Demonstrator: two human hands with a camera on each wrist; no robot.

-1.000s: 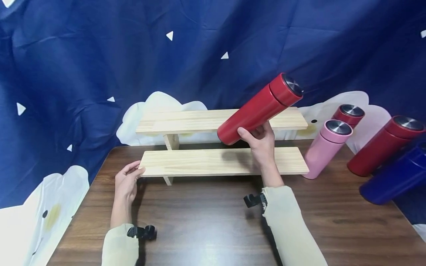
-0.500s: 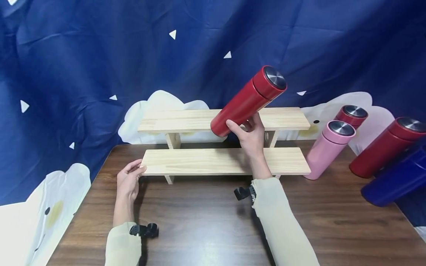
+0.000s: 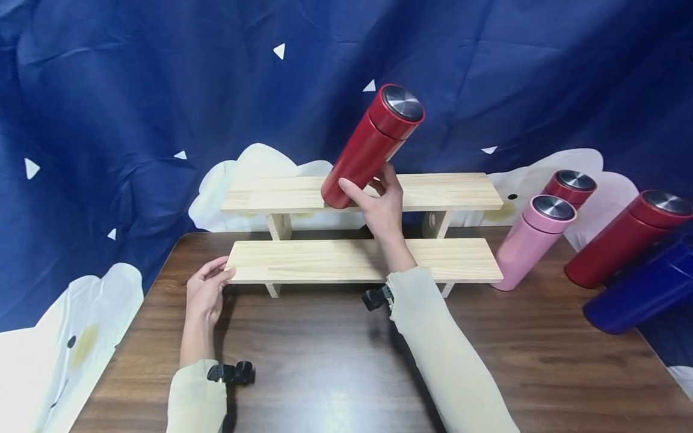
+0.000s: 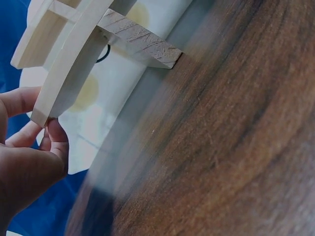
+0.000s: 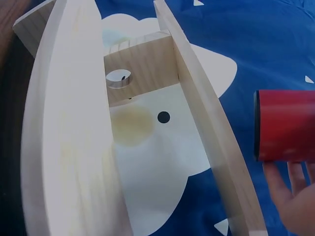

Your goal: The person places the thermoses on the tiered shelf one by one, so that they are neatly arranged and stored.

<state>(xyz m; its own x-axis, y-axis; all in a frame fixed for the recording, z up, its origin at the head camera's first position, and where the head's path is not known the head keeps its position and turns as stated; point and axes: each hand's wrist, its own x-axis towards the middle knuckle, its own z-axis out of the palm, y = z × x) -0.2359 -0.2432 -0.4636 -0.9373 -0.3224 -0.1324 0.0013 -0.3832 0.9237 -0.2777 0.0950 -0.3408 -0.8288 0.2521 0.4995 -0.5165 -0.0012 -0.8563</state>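
My right hand (image 3: 383, 207) grips a red thermos bottle (image 3: 361, 153) by its lower half. Tilted, its steel-topped lid points up and to the right, and its base is over the upper board (image 3: 449, 191) of a two-tier wooden shelf. In the right wrist view the bottle's dark base (image 5: 257, 125) stands apart from the upper board. At the lower board's left end (image 3: 243, 264), my left hand (image 3: 204, 294) pinches the wood. The left wrist view shows the thumb and fingers of that hand (image 4: 29, 164) on either side of the board end (image 4: 44, 108).
On the table's right stand a pink thermos (image 3: 533, 243), a red one (image 3: 571, 185) partly hidden behind it, another red one (image 3: 622, 243) and a dark blue one (image 3: 641, 288). A blue curtain (image 3: 162, 90) hangs behind the brown table (image 3: 314, 361).
My right hand has carried the red thermos leftward and upward, and the bottle has become more upright. The left hand stays at the end of the lower board.
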